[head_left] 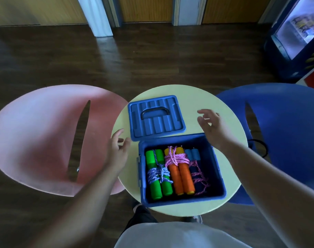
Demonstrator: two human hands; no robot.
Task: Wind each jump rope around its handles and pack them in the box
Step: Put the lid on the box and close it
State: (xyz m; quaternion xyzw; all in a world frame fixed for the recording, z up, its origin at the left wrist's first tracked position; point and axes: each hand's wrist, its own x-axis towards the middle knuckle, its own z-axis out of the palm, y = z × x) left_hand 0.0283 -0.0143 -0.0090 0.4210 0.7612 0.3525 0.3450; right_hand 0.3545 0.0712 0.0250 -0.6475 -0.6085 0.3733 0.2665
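Observation:
An open blue box [218, 169] stands on a small round yellow table [193, 102]. Inside lie three wound jump ropes side by side: green handles [153, 185] bound with lilac cord on the left, orange handles [182, 178] bound with pink cord in the middle, blue handles [192, 153] with a looser pink cord on the right. The blue lid [156, 117] lies flat on the table just behind the box, handle up. My left hand [117, 151] hovers left of the lid's near corner, fingers apart, empty. My right hand [209, 124] is raised right of the lid, fingers spread, empty.
A pink chair [41, 138] stands left of the table and a blue chair [285, 126] right of it, with a black cord [261, 145] lying on its seat. Dark wooden floor stretches beyond. A blue cabinet [295, 42] stands at the far right.

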